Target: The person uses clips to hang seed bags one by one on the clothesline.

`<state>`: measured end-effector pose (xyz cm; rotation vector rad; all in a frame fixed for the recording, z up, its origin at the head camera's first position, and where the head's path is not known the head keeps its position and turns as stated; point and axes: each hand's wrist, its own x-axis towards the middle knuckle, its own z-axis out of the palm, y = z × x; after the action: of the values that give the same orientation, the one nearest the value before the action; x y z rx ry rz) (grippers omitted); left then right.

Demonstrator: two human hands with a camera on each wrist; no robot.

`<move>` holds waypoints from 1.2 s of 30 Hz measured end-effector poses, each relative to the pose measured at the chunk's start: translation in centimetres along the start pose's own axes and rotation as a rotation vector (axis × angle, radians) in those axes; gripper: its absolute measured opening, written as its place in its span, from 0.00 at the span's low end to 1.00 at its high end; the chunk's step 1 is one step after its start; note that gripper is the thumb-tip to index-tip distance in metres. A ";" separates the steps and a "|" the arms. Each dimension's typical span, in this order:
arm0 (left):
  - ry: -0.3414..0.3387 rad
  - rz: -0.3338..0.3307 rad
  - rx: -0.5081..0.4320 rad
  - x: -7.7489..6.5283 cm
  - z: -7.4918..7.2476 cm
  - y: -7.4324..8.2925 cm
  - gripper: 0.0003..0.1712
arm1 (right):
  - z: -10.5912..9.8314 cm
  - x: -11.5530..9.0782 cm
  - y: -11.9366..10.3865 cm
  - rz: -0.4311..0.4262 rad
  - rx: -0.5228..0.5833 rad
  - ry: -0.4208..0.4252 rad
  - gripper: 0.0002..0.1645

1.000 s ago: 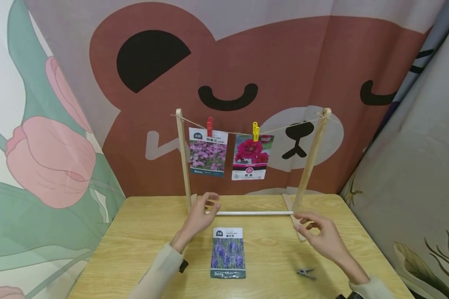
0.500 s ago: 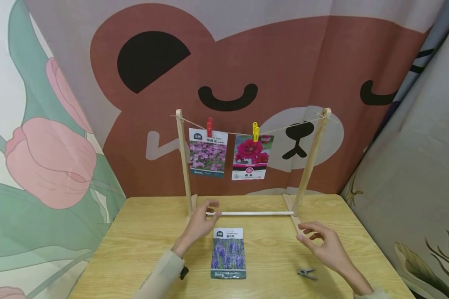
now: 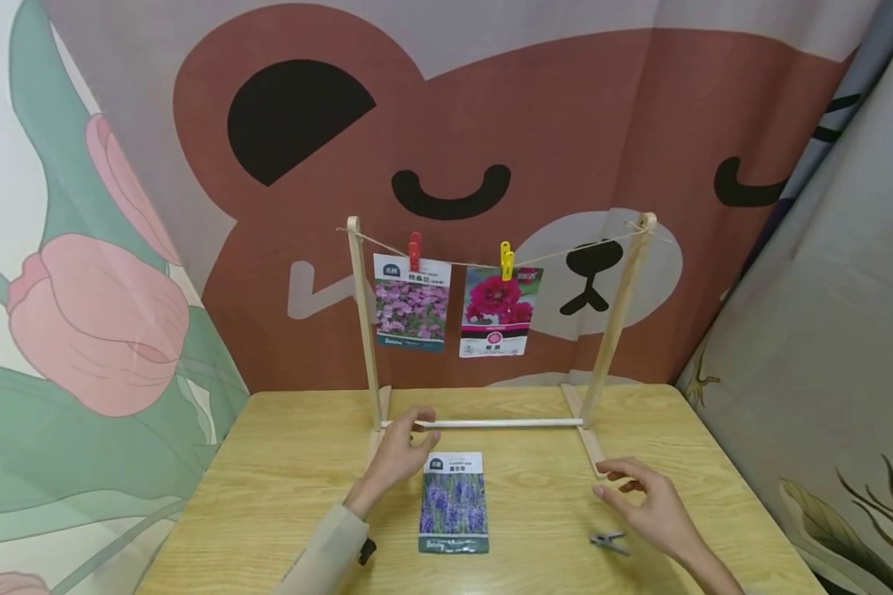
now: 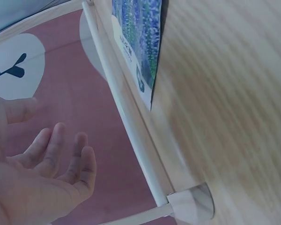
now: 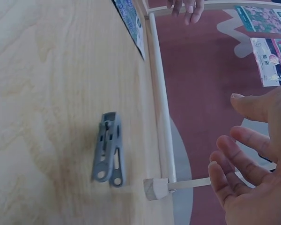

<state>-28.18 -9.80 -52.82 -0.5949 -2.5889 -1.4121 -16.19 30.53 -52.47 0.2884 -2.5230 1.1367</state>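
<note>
My left hand (image 3: 398, 453) hovers above the seed packet with purple flowers (image 3: 452, 508), which lies flat on the table; its fingers are loosely bent and hold nothing. In the left wrist view the same empty hand (image 4: 47, 164) is apart from the packet. My right hand (image 3: 653, 506), also empty with relaxed fingers, hangs behind and to the right of a grey clothespin (image 3: 608, 542). The right wrist view shows that clothespin (image 5: 109, 149) lying on the wood, apart from the hand (image 5: 253, 154).
A wooden frame (image 3: 616, 322) with a white crossbar (image 3: 506, 424) stands at the back. From its string, a red clothespin (image 3: 414, 251) holds a pink-flower packet (image 3: 411, 310) and a yellow one (image 3: 507, 261) a magenta-flower packet (image 3: 499, 314). A patterned curtain (image 3: 305, 248) hangs behind.
Both hands have come down and nearer the wearer, the right one farther, toward the grey clothespin. The packets and clothespins stay where they were.
</note>
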 end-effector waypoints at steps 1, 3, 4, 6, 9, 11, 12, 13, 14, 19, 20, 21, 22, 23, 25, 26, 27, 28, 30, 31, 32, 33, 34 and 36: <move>-0.008 -0.004 -0.001 0.0 0.1 -0.1 0.20 | 0.0 -0.1 0.2 -0.003 -0.001 -0.001 0.18; -0.023 -0.009 0.011 -0.2 0.2 -0.2 0.20 | 0.1 -0.4 0.5 -0.008 -0.004 -0.004 0.18; -0.031 -0.009 0.016 -0.2 0.3 -0.3 0.20 | 0.1 -0.5 0.7 -0.006 -0.006 -0.008 0.19; -0.049 -0.026 0.027 -0.4 0.5 -0.5 0.22 | 0.1 -0.6 1.0 0.006 -0.006 -0.017 0.19; -0.067 -0.046 0.040 -0.5 0.7 -0.7 0.24 | 0.1 -1.0 1.4 0.041 -0.009 -0.042 0.19; -0.080 -0.069 0.044 -0.6 0.8 -0.8 0.25 | 0.1 -1.2 1.6 0.064 -0.005 -0.064 0.20; -0.087 -0.065 0.044 -0.6 0.9 -0.8 0.25 | 0.1 -1.4 1.7 0.074 -0.006 -0.074 0.21; -0.097 -0.063 0.044 -0.6 1.0 -0.9 0.25 | 0.1 -1.5 1.8 0.081 -0.007 -0.085 0.22; -0.105 -0.062 0.041 -0.7 1.0 -1.0 0.25 | 0.2 -1.6 1.9 0.089 -0.008 -0.096 0.22; -0.160 -0.057 0.073 -0.7 1.3 -1.3 0.28 | 0.2 -2.2 2.4 0.148 -0.039 -0.163 0.25; -0.170 -0.057 0.086 -0.8 1.4 -1.4 0.29 | 0.2 -2.3 2.5 0.158 -0.045 -0.180 0.26; -0.182 -0.057 0.100 -0.8 1.5 -1.6 0.30 | 0.2 -2.5 2.6 0.173 -0.050 -0.202 0.27; -0.191 -0.053 0.113 -0.9 1.5 -1.7 0.31 | 0.2 -2.7 2.7 0.183 -0.047 -0.227 0.28; -0.198 -0.055 0.124 -0.9 1.6 -1.9 0.32 | 0.1 -2.8 2.8 0.194 -0.046 -0.250 0.30; -0.213 -0.063 0.137 -1.1 1.7 -2.1 0.33 | 0.1 -3.1 2.9 0.212 -0.039 -0.285 0.32; -0.220 -0.066 0.141 -1.2 1.7 -2.1 0.34 | 0.1 -3.2 2.9 0.221 -0.031 -0.300 0.33; -0.226 -0.074 0.146 -1.3 1.8 -2.2 0.34 | 0.1 -3.3 2.9 0.233 -0.029 -0.316 0.34; -0.228 -0.079 0.149 -1.3 1.8 -2.3 0.35 | 0.1 -3.3 2.9 0.241 -0.028 -0.327 0.35; -0.236 -0.093 0.160 -1.4 1.8 -2.4 0.37 | 0.1 -3.3 3.0 0.253 -0.034 -0.345 0.35; -0.240 -0.098 0.170 -1.4 1.9 -2.5 0.37 | 0.2 -3.4 3.1 0.260 -0.034 -0.355 0.35; -0.242 -0.097 0.179 -1.4 1.9 -2.6 0.38 | 0.2 -3.4 3.2 0.259 -0.040 -0.364 0.34; -0.245 -0.095 0.191 -1.4 1.9 -2.7 0.38 | 0.2 -3.4 3.2 0.258 -0.049 -0.374 0.34; -0.246 -0.086 0.204 -1.4 2.0 -2.8 0.39 | 0.2 -3.4 3.3 0.257 -0.054 -0.381 0.34; -0.252 -0.077 0.233 -1.3 2.0 -3.1 0.40 | 0.1 -3.4 3.5 0.248 -0.065 -0.391 0.35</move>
<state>-28.09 -9.96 -56.69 -0.6834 -2.9465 -1.0922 -14.29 32.87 -56.29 0.1993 -3.0023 1.1791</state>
